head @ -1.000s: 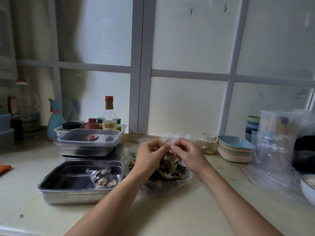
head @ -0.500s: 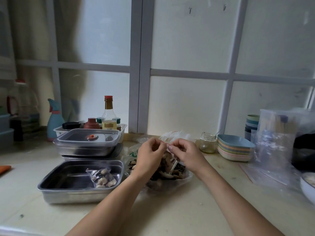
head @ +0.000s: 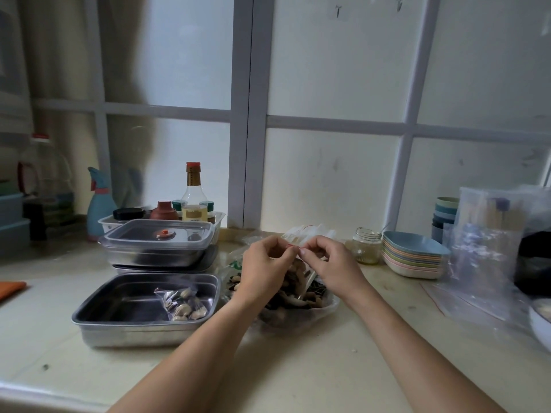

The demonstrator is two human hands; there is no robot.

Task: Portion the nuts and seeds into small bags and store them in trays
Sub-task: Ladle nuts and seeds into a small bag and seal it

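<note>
Small bag (head: 296, 271) of nuts hangs between your hands, just over the big nut bag (head: 301, 305) on the counter (head: 298, 368). Your left hand (head: 264, 268) and right hand (head: 331, 263) both pinch its red-striped top edge, fingertips almost meeting. On your left, the steel tray (head: 134, 321) holds one filled bag (head: 182, 304).

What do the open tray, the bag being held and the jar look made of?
The tray: likely stainless steel, brushed; dull grey reflections. The held bag: thin clear plastic; contents show through, red strip on top. The jar: probably clear glass; see-through, threaded neck.
</note>
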